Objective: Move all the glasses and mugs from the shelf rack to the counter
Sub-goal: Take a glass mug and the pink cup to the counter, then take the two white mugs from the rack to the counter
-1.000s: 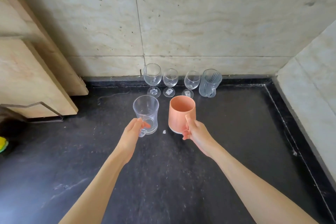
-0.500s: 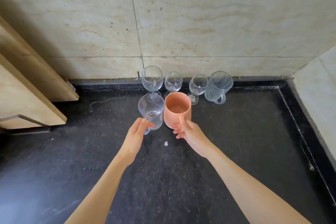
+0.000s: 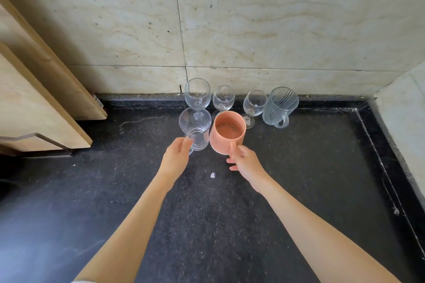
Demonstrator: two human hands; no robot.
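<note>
Ahead of both hands, three wine glasses and a ribbed glass mug line the wall, closing off the way forward. The dark counter lies open right of the right hand and behind both. Wooden boards lean well left of the left hand.

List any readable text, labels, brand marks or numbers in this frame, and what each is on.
None can be read.
Orange mug: plain, no print visible.
Clear glass mug, three wine glasses and striped glass mug: no markings visible.
Small white fleck on the counter: too small to tell if it bears print.
</note>
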